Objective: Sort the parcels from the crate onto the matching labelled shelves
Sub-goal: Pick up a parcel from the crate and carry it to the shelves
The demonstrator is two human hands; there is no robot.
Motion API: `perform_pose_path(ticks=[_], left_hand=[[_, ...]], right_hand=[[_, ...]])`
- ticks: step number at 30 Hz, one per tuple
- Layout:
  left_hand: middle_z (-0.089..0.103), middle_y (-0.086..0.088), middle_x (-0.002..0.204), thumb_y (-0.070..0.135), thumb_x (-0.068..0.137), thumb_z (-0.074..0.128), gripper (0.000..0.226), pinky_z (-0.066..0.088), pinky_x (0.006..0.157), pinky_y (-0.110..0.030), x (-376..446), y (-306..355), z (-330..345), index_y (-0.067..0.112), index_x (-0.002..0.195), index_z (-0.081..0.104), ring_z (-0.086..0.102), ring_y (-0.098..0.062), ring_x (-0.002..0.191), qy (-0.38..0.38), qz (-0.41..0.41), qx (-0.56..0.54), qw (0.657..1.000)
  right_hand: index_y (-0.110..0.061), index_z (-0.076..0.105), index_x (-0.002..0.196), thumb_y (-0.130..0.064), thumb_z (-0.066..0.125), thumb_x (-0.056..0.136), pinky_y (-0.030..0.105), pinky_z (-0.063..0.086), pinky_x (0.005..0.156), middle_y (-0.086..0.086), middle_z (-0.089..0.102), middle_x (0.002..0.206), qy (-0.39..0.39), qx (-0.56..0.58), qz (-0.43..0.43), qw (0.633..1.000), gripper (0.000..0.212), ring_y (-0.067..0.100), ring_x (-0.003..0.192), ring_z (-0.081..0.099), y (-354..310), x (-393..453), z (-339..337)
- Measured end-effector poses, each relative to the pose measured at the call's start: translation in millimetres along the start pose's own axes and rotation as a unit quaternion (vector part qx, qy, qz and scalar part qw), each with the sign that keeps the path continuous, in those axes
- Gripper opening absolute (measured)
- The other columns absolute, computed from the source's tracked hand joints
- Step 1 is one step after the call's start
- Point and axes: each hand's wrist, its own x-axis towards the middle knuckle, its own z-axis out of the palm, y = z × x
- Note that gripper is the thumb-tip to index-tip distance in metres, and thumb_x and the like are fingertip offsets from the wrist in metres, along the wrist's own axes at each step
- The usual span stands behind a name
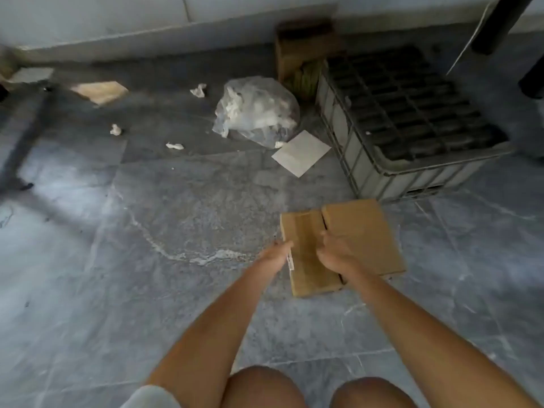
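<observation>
Bare knees [265, 390] lowest in view; left hand [275, 254] fingers grasping the flat cardboard parcel [362, 231] at its left edge; right hand [335, 254] clenched on top; parcel over grey floor [147, 290], crate [412, 119] near beyond.

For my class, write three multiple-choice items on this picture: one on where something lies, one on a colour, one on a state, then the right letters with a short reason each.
1. Where does the white paper sheet lie?
A. inside the crate
B. on the floor between the plastic bag and the crate
C. on the cardboard parcel

2. What colour is the parcel under the hands?
A. brown
B. blue
C. white

3. What state is the crate in?
A. full of parcels
B. tipped on its side
C. upright with its grid bottom bare

Key: 1 B, the sheet rests on the tiles beside the clear plastic bag. 2 A, it is plain cardboard, touched by the left hand and right hand. 3 C, nothing covers the grid.
</observation>
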Motion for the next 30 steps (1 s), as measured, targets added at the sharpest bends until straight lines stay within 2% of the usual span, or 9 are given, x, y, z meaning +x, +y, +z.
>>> perform_pose_path(ticks=[4,10,15,18,20,22,25,27,30], left_hand=[[0.027,-0.01,0.156,0.035,0.1,0.037,0.056,0.033,0.113,-0.045,6,0,7,0.014,0.15,0.022,0.032,-0.029,0.14,-0.055,-0.004,-0.018,0.998],[0.048,-0.009,0.137,0.041,0.091,0.047,0.046,0.047,0.103,-0.048,23,-6,22,0.018,0.131,0.05,0.049,-0.03,0.123,-0.057,-0.05,-0.092,0.993],[0.051,-0.01,0.117,0.037,0.092,0.047,0.035,0.048,0.098,-0.049,-11,13,12,0.019,0.122,0.053,0.051,-0.027,0.108,-0.052,-0.067,-0.153,0.985],[0.051,-0.008,0.112,0.034,0.092,0.047,0.023,0.045,0.101,-0.049,-68,37,-1,0.021,0.11,0.053,0.05,-0.027,0.104,-0.051,-0.068,-0.155,0.984],[0.054,-0.006,0.102,0.031,0.093,0.045,0.017,0.044,0.097,-0.044,-116,56,-11,0.022,0.104,0.055,0.053,-0.025,0.094,-0.056,-0.071,-0.159,0.983],[0.054,-0.005,0.098,0.028,0.094,0.043,0.027,0.043,0.086,-0.039,-166,75,-23,0.019,0.118,0.054,0.052,-0.023,0.088,-0.049,-0.071,-0.154,0.984],[0.054,-0.008,0.117,0.029,0.093,0.047,0.045,0.042,0.078,-0.035,-249,114,-44,0.02,0.137,0.045,0.049,-0.024,0.098,-0.041,-0.073,-0.132,0.988],[0.054,-0.006,0.123,0.034,0.087,0.055,0.053,0.044,0.084,-0.036,-309,140,-57,0.021,0.137,0.042,0.052,-0.026,0.102,-0.04,-0.076,-0.119,0.989],[0.06,-0.008,0.098,0.036,0.083,0.06,0.05,0.051,0.072,-0.032,-400,176,-75,0.013,0.125,0.047,0.059,-0.022,0.086,-0.061,-0.072,-0.102,0.99]], right_hand=[[-0.001,0.009,0.149,-0.016,0.04,0.096,0.034,0.044,0.091,0.021,0.05,0.136,0.002,-0.037,0.0,0.999,0.064,0.034,0.122,0.052,7,16,12],[0.005,0.01,0.146,-0.015,0.038,0.097,0.038,0.047,0.089,0.023,0.053,0.13,-0.017,-0.053,0.014,0.998,0.06,0.035,0.115,0.055,22,23,15],[0.001,0.003,0.149,-0.016,0.041,0.096,0.034,0.045,0.08,0.023,0.045,0.137,0.003,0.019,0.038,0.999,0.067,0.036,0.116,0.054,12,-8,-11],[0.006,0.021,0.143,-0.014,0.04,0.096,0.034,0.046,0.074,0.024,0.053,0.126,0.002,0.041,0.056,0.998,0.054,0.036,0.11,0.058,-6,-57,-42],[0.007,0.027,0.138,-0.014,0.041,0.096,0.039,0.047,0.082,0.026,0.051,0.127,0.003,0.04,0.07,0.997,0.048,0.038,0.113,0.056,-23,-98,-66],[0.007,0.028,0.138,-0.008,0.039,0.095,0.039,0.045,0.093,0.027,0.045,0.134,-0.001,0.029,0.079,0.996,0.046,0.039,0.12,0.05,-41,-140,-91],[0.006,0.029,0.14,0.006,0.039,0.091,0.034,0.036,0.101,0.026,0.037,0.14,0.016,0.043,0.083,0.995,0.05,0.036,0.127,0.043,-73,-210,-139],[0.004,0.032,0.14,0.005,0.04,0.091,0.032,0.033,0.103,0.025,0.035,0.142,0.02,0.078,0.083,0.993,0.05,0.035,0.129,0.04,-95,-265,-175],[-0.004,0.038,0.14,0.004,0.04,0.092,0.036,0.033,0.108,0.023,0.035,0.143,0.038,0.158,0.062,0.985,0.048,0.036,0.13,0.04,-124,-345,-221]])
